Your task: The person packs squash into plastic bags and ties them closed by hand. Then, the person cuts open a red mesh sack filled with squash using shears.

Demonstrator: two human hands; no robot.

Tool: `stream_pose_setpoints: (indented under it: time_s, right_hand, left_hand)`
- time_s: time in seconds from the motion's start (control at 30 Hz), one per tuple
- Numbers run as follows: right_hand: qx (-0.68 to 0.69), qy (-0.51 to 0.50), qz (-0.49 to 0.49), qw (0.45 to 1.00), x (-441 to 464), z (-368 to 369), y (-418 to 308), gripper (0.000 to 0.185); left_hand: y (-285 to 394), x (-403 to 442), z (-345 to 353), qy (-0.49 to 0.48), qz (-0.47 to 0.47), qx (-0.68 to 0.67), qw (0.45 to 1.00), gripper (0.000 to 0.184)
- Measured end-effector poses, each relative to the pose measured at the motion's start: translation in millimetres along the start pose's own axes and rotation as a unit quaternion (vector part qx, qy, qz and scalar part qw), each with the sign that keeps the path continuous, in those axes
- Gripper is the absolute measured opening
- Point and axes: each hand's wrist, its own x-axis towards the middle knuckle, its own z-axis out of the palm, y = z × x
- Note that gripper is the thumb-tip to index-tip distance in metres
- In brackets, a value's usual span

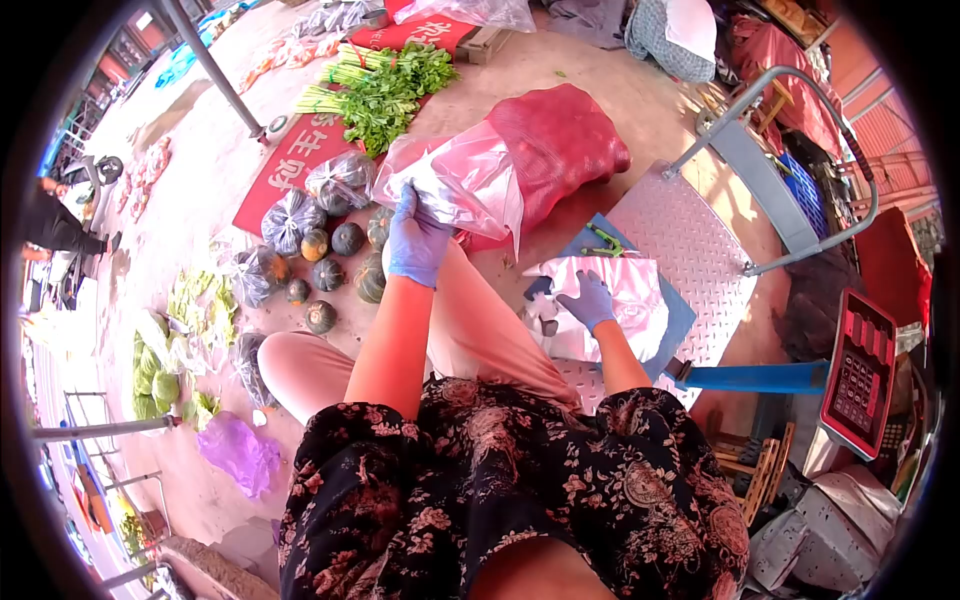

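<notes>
Both my hands wear thin purple-blue gloves. My left hand (418,242) is closed on a thin white, partly see-through plastic bag (455,180), which hangs in front of a big red mesh sack (560,145) with full, rounded contents. Over on the right, my right hand (590,301) lies with fingers spread on a stack of white plastic sheeting or bags (632,312). That stack rests on a blue board (678,315) above the metal platform of a scale. Just beyond it lies a green stem-like piece (605,240).
Left of my knees are several dark green squashes (348,238), some bagged. Bundled leafy greens (390,85) lie on a red mat (290,175). At right stand the scale's checkered platform (690,240), grey rail (760,170) and red display (860,375). A purple bag (238,452) lies lower left.
</notes>
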Motion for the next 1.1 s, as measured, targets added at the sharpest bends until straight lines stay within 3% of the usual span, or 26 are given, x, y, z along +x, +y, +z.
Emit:
stream_pose_setpoints:
  time_s: [0.07, 0.1, 0.17, 0.23, 0.3, 0.33, 0.37, 0.43, 0.5, 0.57, 0.67, 0.73, 0.8, 0.9, 0.93, 0.97, 1.03, 1.1]
  right_hand:
    - [0.133, 0.085, -0.115, 0.981, 30.5, 3.5, -15.9, 0.053]
    - [0.249, 0.137, -0.152, 0.946, 29.6, -21.4, -57.5, 0.030]
    - [0.367, 0.086, -0.196, 0.905, 29.7, -58.9, -128.2, 0.022]
    - [0.456, 0.031, -0.304, 0.836, 17.6, -81.2, -198.0, 0.018]
    - [0.504, -0.094, -0.349, 0.784, 7.8, -80.3, -254.8, 0.024]
    - [0.544, -0.128, -0.341, 0.755, 20.9, -45.7, -270.0, 0.026]
    - [0.491, -0.189, -0.376, 0.762, 12.4, -52.2, -298.4, 0.035]
    - [0.544, -0.400, -0.178, 0.716, 19.4, -7.8, -329.1, 0.050]
    - [0.600, -0.534, -0.116, 0.584, 2.4, 4.7, -365.4, 0.061]
    - [0.699, -0.453, -0.078, 0.547, 5.4, 63.4, -391.1, 0.054]
    - [0.551, -0.224, -0.194, 0.780, -5.7, 67.0, -410.0, 0.046]
    - [0.468, -0.151, -0.287, 0.822, -24.0, 50.8, -421.2, 0.038]
    - [0.293, -0.163, -0.302, 0.893, -35.3, 22.5, -430.9, 0.039]
    - [0.528, -0.107, -0.340, 0.771, -32.9, 23.6, -429.9, 0.044]
    - [0.638, -0.144, -0.284, 0.701, -30.7, 19.7, -433.6, 0.048]
    - [0.715, -0.234, -0.182, 0.633, -27.6, 12.9, -429.4, 0.046]
    - [0.774, -0.282, -0.109, 0.557, -16.5, 6.0, -422.6, 0.040]
    - [0.701, -0.266, -0.151, 0.645, -3.2, 5.1, -409.9, 0.032]
  left_hand:
    - [34.0, -2.1, 18.6, 0.012, 0.053, -0.029, 0.998, 0.023]
    - [53.5, -3.9, 20.4, 0.000, 0.059, -0.069, 0.996, 0.023]
    - [92.0, -8.7, 15.8, -0.032, 0.069, -0.146, 0.986, 0.022]
    - [121.9, -24.1, 21.3, -0.019, 0.114, -0.114, 0.987, 0.019]
    - [145.5, -45.0, 21.3, 0.016, 0.173, -0.087, 0.981, 0.019]
    - [156.1, -59.1, 21.6, -0.002, 0.164, -0.112, 0.980, 0.020]
    - [162.9, -77.5, 27.3, 0.001, 0.182, -0.080, 0.980, 0.020]
    - [183.7, -96.2, 5.1, 0.051, 0.234, -0.065, 0.969, 0.020]
    - [194.2, -126.8, 0.2, 0.079, 0.261, -0.032, 0.962, 0.023]
    - [208.6, -152.1, -16.2, 0.121, 0.267, -0.009, 0.956, 0.023]
    - [222.5, -191.7, -36.8, 0.153, 0.320, 0.004, 0.935, 0.023]
    - [228.0, -214.3, -41.8, 0.197, 0.329, 0.049, 0.922, 0.023]
    - [226.8, -231.2, -38.5, 0.259, 0.328, 0.097, 0.903, 0.024]
    - [224.9, -253.9, -64.0, 0.302, 0.247, 0.130, 0.911, 0.022]
    - [221.2, -258.1, -68.9, 0.268, 0.231, 0.120, 0.928, 0.019]
    - [220.8, -262.0, -72.8, 0.309, 0.199, 0.139, 0.920, 0.019]
    - [217.6, -267.9, -74.0, 0.389, 0.133, 0.177, 0.894, 0.019]
    - [211.8, -262.7, -73.6, 0.453, 0.233, 0.432, 0.744, 0.031]
